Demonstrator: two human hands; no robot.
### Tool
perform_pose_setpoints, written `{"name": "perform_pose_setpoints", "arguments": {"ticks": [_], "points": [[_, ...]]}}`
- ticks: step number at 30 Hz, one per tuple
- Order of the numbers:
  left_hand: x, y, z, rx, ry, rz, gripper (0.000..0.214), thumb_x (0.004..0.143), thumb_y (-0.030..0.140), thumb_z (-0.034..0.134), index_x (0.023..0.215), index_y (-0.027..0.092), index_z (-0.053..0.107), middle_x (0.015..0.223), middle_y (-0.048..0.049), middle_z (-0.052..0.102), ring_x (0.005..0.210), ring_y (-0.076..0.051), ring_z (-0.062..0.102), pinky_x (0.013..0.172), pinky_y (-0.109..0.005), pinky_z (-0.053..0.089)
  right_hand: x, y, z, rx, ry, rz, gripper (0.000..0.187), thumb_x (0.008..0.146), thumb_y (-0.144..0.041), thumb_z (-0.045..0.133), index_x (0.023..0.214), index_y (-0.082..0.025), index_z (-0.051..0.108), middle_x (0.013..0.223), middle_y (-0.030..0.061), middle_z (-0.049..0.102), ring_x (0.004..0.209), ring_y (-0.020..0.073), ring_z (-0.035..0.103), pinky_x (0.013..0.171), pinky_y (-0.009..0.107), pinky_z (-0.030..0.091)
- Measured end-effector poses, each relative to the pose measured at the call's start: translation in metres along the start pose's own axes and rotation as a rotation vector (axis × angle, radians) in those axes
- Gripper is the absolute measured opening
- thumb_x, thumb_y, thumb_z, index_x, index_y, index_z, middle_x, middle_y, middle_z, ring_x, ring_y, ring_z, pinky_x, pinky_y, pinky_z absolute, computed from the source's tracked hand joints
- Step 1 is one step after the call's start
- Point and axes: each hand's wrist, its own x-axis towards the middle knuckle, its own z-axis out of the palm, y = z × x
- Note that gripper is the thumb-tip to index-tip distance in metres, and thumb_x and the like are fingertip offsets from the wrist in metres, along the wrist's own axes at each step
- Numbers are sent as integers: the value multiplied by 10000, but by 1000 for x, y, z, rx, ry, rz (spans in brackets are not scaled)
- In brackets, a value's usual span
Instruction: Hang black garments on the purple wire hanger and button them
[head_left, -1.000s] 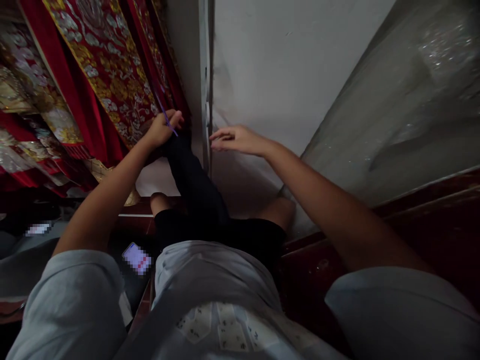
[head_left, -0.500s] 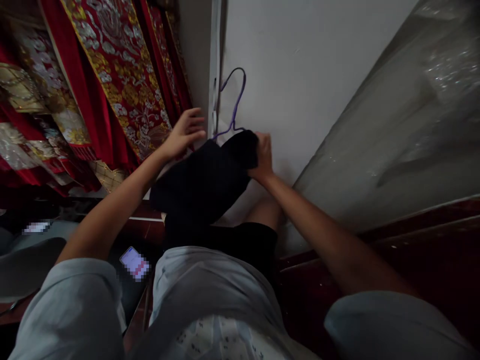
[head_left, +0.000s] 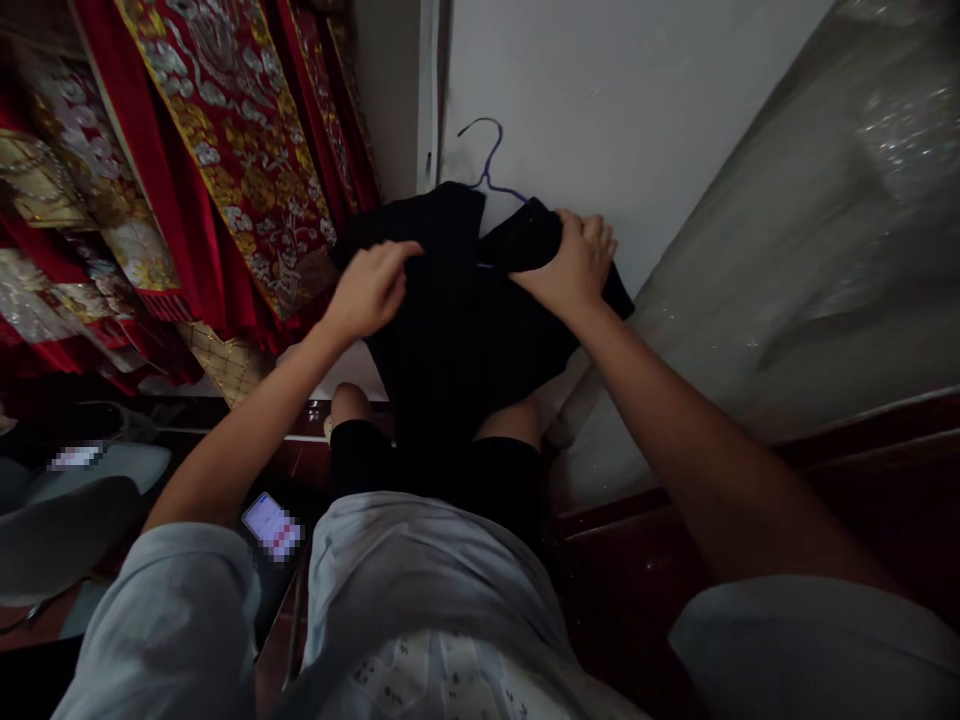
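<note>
A black short-sleeved top (head_left: 442,320) hangs spread out on a thin purple hanger (head_left: 491,160), whose hook sticks up above the neckline. My right hand (head_left: 576,265) grips the garment at its right shoulder, thumb on the front near the collar and fingers over the far side. Over the left part of the top lies my left hand (head_left: 371,288), its fingers loosely bent and the forefinger stretched across the cloth. No firm hold shows there. The hem hangs down to my knees.
Red robes with gold and silver embroidery (head_left: 247,190) hang at the left. A white panel (head_left: 600,120) stands behind the hanger, with cloudy plastic sheeting (head_left: 810,260) at the right. A lit phone (head_left: 271,525) and a grey chair (head_left: 67,530) are at lower left.
The bunched top has opened out on the hanger, both shoulders spread. My right hand has moved right along the shoulder. My left hand has come down onto the cloth.
</note>
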Motion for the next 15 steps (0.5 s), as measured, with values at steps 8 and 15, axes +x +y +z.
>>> {"name": "perform_pose_setpoints", "arguments": {"ticks": [8, 15], "points": [[-26, 24, 102, -41, -520, -492, 732, 1034, 257, 583, 1672, 211, 228, 1311, -135, 670, 1126, -304, 679, 981, -421, 515, 6, -29, 13, 130, -31, -165, 809, 832, -444, 829, 1473, -91, 483, 1469, 238, 464, 1424, 375, 370, 1224, 593, 241], [-109, 45, 156, -116, -395, -610, 237, 1041, 337, 637, 1135, 127, 692, 959, -134, 707, 902, -274, 701, 820, -339, 538, -50, -24, 29, 125, 101, -236, 939, 706, -187, 822, 1567, -162, 447, 1632, 178, 368, 1591, 435, 97, 1287, 674, 2]]}}
